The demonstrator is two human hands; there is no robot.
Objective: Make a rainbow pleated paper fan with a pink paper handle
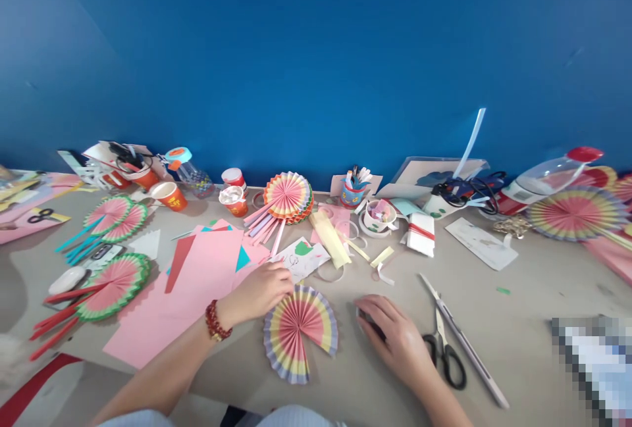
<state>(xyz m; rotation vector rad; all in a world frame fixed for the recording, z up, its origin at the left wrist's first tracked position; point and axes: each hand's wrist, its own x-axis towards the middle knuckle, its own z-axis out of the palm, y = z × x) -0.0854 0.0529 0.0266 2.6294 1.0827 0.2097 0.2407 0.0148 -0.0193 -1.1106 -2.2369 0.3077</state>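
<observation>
A round pleated paper fan (281, 341), pink in the middle with yellow and lavender bands, lies spread on the table. A wedge-shaped gap opens at its lower right. My left hand (259, 292) is at the fan's upper left edge, fingers bent and pressed together; what is between the fingertips is hidden. To the fan's right, my right hand (392, 335) rests low over the table, its fingers curled over a small dark object (370, 323) that is mostly covered. Black-handled scissors (450, 361) and a long pale utility knife (467, 341) lie right of that hand.
Pink paper sheets (197, 289) lie at left, with finished fans (116, 289) beyond. Behind stand more fans (289, 197), paper cups (170, 197), a pen holder (352, 193) and a plastic bottle (543, 177). A blue wall (316, 72) closes off the back.
</observation>
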